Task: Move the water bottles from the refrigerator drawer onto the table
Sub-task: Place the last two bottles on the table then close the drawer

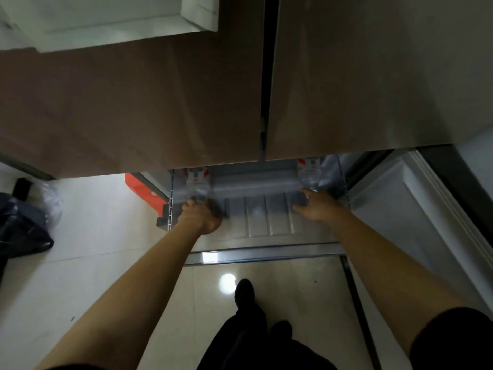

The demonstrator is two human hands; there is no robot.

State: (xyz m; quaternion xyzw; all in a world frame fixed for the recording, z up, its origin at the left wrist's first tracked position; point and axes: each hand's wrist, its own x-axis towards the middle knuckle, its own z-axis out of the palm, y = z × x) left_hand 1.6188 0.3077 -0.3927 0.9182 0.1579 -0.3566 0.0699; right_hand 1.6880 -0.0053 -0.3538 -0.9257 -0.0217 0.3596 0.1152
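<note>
The clear plastic refrigerator drawer (266, 220) is pulled out below the brown fridge doors. Two clear water bottles with red-and-white labels lie in it, their tops hidden under the doors. The left bottle (198, 182) is in the drawer's left corner, and my left hand (200, 216) grips its near end with curled fingers. The right bottle (309, 173) lies in the right corner. My right hand (316, 206) reaches toward its near end with fingers spread, right at the bottle; motion blur hides whether they touch.
The brown fridge doors (160, 102) overhang the drawer's back half. An open white door (416, 209) stands to the right. On the tiled floor are an orange-and-grey part (145, 190) left of the drawer, dark bags (24, 217) at far left, and my foot (244, 292).
</note>
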